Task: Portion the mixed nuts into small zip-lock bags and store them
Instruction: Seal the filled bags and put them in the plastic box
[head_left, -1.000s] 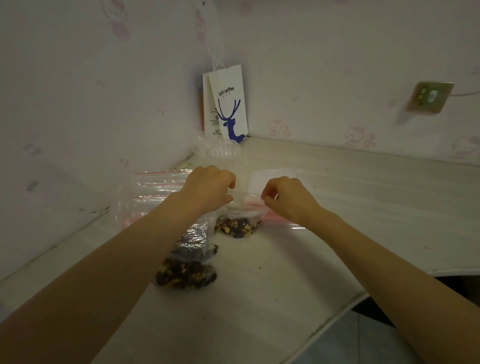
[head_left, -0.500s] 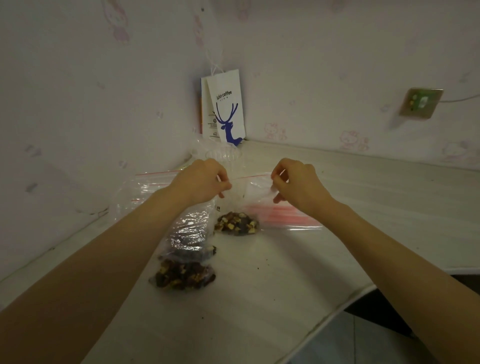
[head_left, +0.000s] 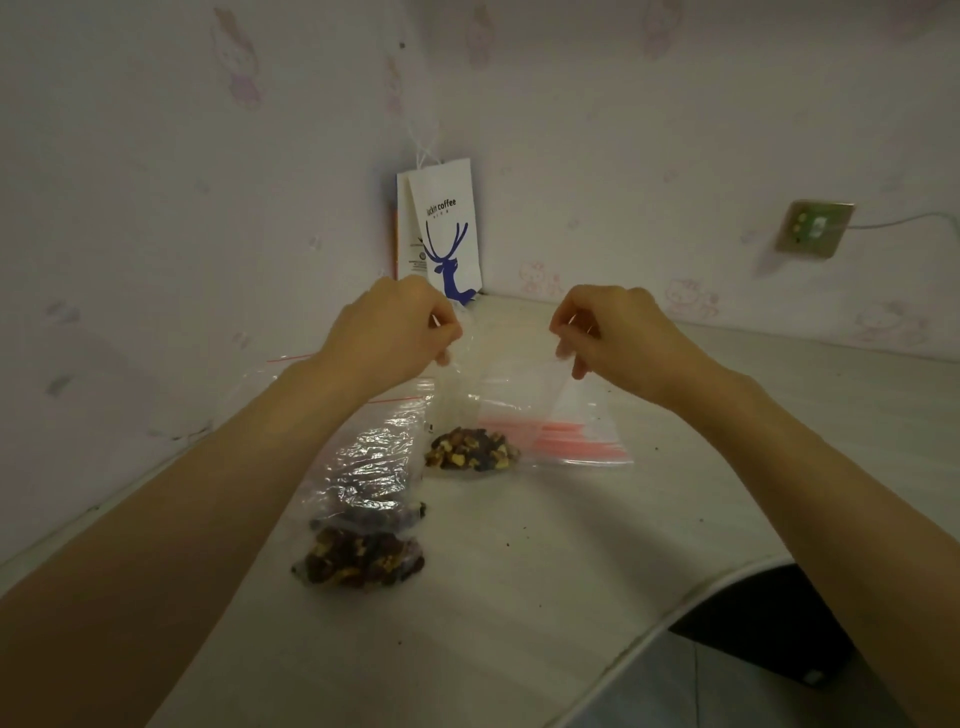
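zip-lock bag (head_left: 453, 408) | mouth lies crosswise; left hand (head_left: 395, 327), right hand (head_left: 613, 332) each pinch one end | nuts (head_left: 470, 449) below, on bench (head_left: 519, 571)

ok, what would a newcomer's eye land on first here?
The left hand and right hand pinch the top of a small bag of nuts at mid-table. A second bag of nuts lies nearer, to its left. A white paper bag with a blue deer stands in the far corner.
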